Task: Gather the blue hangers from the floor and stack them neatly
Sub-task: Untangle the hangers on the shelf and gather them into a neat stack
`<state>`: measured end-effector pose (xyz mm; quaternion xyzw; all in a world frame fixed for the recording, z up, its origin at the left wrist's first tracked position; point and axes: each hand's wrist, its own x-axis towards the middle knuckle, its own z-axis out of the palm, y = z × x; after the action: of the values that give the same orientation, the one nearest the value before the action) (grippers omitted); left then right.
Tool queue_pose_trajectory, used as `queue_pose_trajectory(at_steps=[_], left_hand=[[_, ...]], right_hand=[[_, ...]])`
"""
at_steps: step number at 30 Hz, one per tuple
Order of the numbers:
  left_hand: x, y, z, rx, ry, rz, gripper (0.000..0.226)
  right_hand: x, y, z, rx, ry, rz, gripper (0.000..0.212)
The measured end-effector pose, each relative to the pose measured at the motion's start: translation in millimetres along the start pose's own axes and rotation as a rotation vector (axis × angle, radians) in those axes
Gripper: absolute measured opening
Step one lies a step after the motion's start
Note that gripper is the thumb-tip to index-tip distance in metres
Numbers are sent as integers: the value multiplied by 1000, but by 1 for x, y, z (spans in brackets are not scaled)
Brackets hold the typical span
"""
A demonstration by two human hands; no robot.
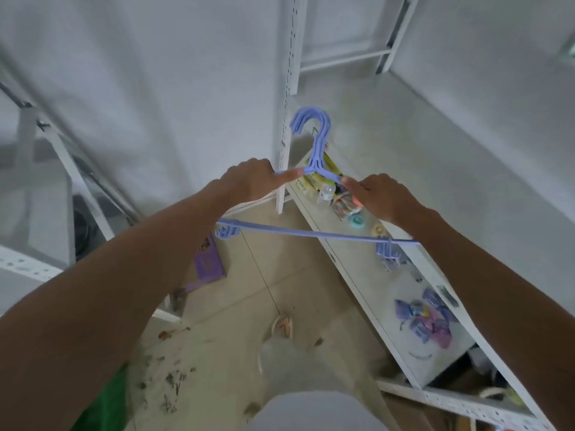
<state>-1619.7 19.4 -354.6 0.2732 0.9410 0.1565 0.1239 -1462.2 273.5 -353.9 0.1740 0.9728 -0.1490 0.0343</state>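
Note:
A stack of several blue hangers [314, 141] is held up in the air in front of me, hooks lined up and pointing away. My left hand [249, 178] grips the left shoulder of the stack. The right shoulder is gripped by my right hand [379, 194]. The hangers' bottom bar [311, 233] runs between my two wrists, with clips at each end. Both hands hold the stack over the corner of a white shelf [367, 275].
The white metal shelf runs from centre to lower right and carries small items: a bottle [326, 192], rolls of tape, purple and pink packets [429, 318]. A white upright post [284, 119] stands behind the hangers. A purple box [208, 259] and debris lie on the tiled floor.

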Motion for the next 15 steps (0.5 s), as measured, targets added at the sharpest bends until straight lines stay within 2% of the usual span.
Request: queue_pose_trajectory(at_steps=[3, 5, 8, 10, 14, 15], left_hand=[[36, -4, -18, 18, -32, 3, 98], [62, 4, -31, 52, -51, 44, 95], [99, 6, -36, 82, -71, 49, 95], [124, 5, -29, 76, -90, 42, 94], [171, -7, -10, 85, -177, -3, 103], [182, -9, -6, 103, -190, 4, 102]], right_hand=[[44, 1, -2, 12, 38, -11, 109], [69, 6, -4, 12, 68, -18, 96], [97, 13, -4, 85, 36, -6, 82], [118, 19, -5, 79, 29, -4, 82], [152, 29, 10, 50, -25, 64, 100], [156, 32, 17, 61, -41, 74, 99]])
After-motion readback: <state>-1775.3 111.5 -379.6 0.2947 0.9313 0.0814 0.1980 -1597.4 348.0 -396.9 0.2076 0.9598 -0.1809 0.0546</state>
